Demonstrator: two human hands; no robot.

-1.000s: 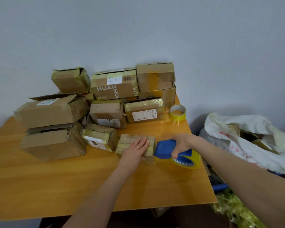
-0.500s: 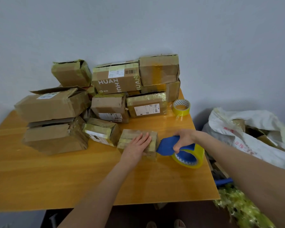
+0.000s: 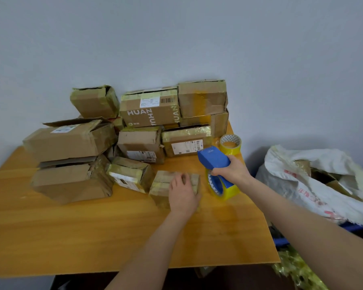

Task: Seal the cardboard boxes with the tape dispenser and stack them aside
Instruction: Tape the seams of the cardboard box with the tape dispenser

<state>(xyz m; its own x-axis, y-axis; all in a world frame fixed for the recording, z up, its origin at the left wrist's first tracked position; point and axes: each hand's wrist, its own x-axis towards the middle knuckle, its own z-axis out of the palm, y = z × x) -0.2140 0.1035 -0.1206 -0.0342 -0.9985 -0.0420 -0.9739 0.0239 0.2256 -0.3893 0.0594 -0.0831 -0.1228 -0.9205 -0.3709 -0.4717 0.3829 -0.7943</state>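
The tape dispenser [image 3: 215, 162] has lifted off the small box [image 3: 166, 183], gripped just right of it by the right hand [image 3: 232, 170]; the blurred left hand [image 3: 183, 194] seemingly lies flat on this likely light, stiff box, best held by its sides.

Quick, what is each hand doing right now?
Left hand: open, pressing flat on the small taped box.
Right hand: closed around the blue tape dispenser.
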